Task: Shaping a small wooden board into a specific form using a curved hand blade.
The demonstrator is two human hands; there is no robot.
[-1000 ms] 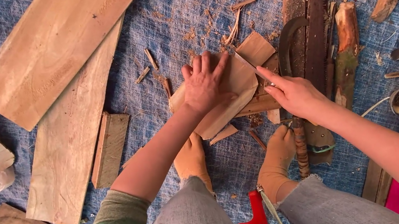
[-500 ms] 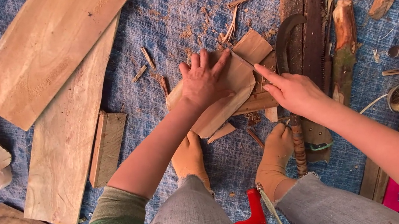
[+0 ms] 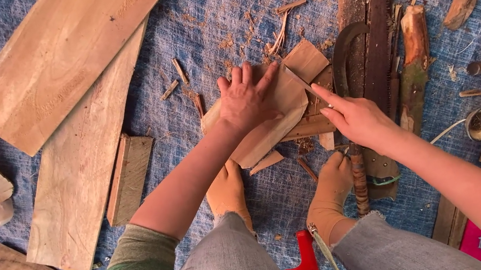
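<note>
While flat on the thin wood piece (image 3: pixel 264 117) at frame centre, left hand (image 3: pixel 245 98) spread open, pressing down. Right hand (image 3: pixel 357 121) beside it, forefinger out along a pencil (image 3: pixel 304 83), marking. Line seemingly unfinished; curved saw (image 3: pixel 350 46) right, untouched.

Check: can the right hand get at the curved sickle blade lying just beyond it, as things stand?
Probably yes. The right hand lies beside the curved sickle blade, nothing lying between them. But its fingers pinch a thin pencil-like tool against the wood piece that the left hand presses, so that tool goes down first.
</note>
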